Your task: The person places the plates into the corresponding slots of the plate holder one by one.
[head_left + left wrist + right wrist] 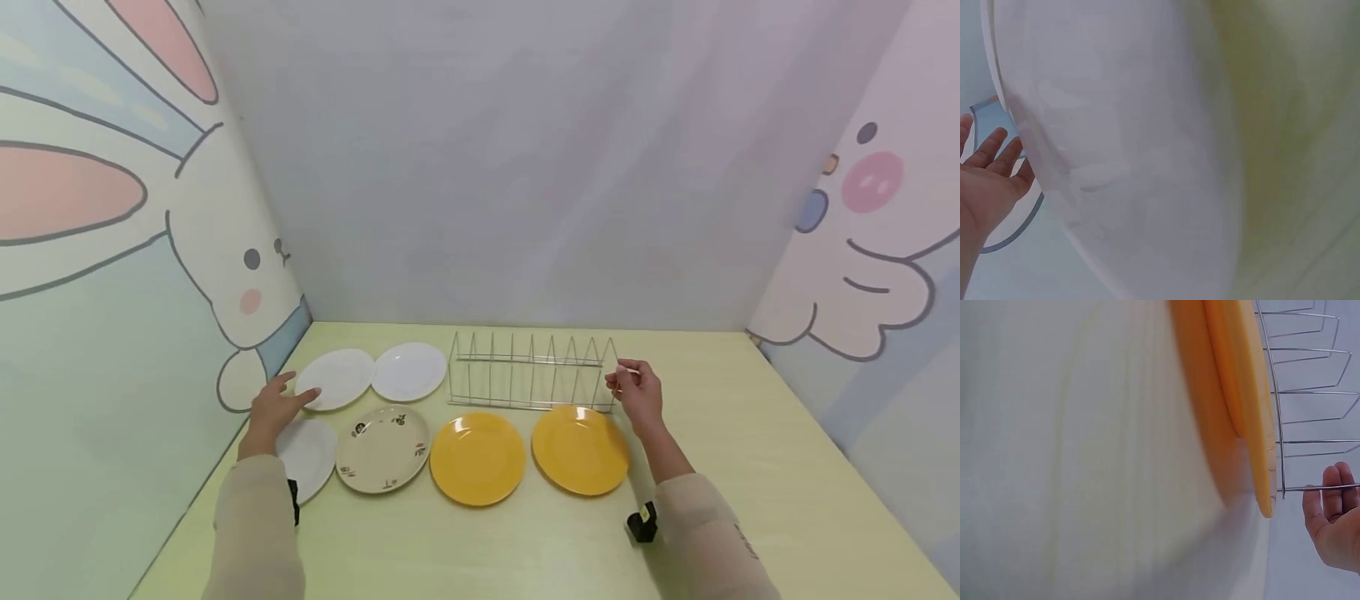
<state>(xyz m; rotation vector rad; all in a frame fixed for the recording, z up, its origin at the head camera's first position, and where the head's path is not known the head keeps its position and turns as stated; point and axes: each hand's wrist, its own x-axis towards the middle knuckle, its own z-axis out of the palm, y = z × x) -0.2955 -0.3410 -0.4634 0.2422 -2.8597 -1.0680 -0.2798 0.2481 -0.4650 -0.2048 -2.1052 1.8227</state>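
Observation:
My left hand is at the far left, its thumb reaching over the edge of a white plate. In the left wrist view, its fingers are spread beside a white plate that fills much of the picture. My right hand is at the right end of a wire dish rack, with its fingers bent. The right wrist view shows its fingertips at the rack's end wire, seemingly pinching it. A yellow plate lies just in front of the rack.
Another white plate lies left of the rack. In the front row are a white plate partly under the left forearm, a patterned cream plate and a second yellow plate. Walls enclose the table's back and sides.

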